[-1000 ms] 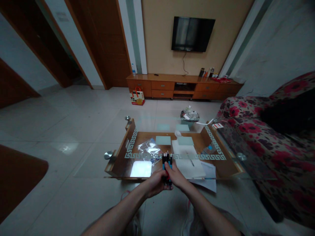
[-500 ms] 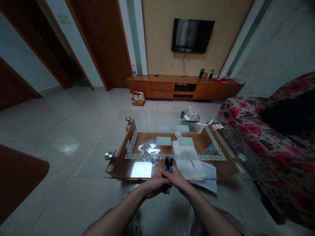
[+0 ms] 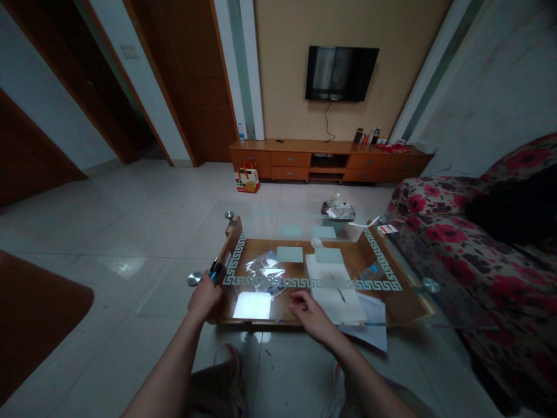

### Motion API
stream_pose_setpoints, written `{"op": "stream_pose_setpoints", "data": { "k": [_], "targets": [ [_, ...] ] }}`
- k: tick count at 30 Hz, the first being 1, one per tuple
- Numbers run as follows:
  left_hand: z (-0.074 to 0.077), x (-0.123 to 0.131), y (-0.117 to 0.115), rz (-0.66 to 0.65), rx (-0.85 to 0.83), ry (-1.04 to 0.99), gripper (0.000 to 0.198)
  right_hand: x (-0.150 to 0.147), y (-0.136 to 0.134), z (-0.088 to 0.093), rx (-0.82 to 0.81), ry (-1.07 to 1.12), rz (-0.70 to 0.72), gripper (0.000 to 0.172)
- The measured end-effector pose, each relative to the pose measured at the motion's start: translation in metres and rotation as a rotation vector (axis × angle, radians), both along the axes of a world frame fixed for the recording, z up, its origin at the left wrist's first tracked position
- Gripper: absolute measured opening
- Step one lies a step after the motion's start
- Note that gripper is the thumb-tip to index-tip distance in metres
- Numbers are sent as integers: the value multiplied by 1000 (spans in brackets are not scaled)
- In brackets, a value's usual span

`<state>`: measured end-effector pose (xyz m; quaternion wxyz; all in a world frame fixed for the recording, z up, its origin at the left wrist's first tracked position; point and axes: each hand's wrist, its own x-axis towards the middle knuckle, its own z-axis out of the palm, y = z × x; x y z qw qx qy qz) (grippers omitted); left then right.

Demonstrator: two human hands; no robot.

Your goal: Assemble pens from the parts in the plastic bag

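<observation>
Glass table; pens, lettering illegible

The table has a glossy glass top over varnished wood, with shiny metal studs. The bag is crinkly clear plastic, the sheets matt white paper, the pens smooth plastic. The sofa is cloth.

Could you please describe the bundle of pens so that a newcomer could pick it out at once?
Find the low glass-topped coffee table with the pale key-pattern border. At its near left corner, the person's left hand grips a bundle of dark pens with blue parts. Unlike the clear plastic bag and white paper sheets lying flat, it sticks up from a fist.
</observation>
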<state>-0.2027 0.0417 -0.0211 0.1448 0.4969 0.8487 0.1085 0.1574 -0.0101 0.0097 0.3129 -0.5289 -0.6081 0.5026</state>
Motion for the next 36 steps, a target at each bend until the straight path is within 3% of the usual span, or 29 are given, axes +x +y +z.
{"op": "stream_pose_setpoints", "data": {
  "k": [4, 11, 18, 25, 29, 36],
  "targets": [
    [-17, -38, -10, 90, -29, 137, 46, 0, -2, -1, 55, -48, 0, 29],
    [-37, -52, -7, 135, 61, 313, 50, 3, -8, 5, 132, -98, 2, 27],
    [-41, -65, -18, 103, 110, 326, 53, 13, -21, 8, 217, -128, -12, 30],
    [-34, -67, -37, 88, 126, 294, 52, 13, -26, 18, 242, -91, -32, 33],
    [-31, -61, -46, 108, 139, 265, 53, 34, -42, 10, 240, -123, -78, 37],
    [-36, -51, -51, 231, 195, 198, 55, 96, -92, -17, 199, -219, -244, 35]
  ]
}}
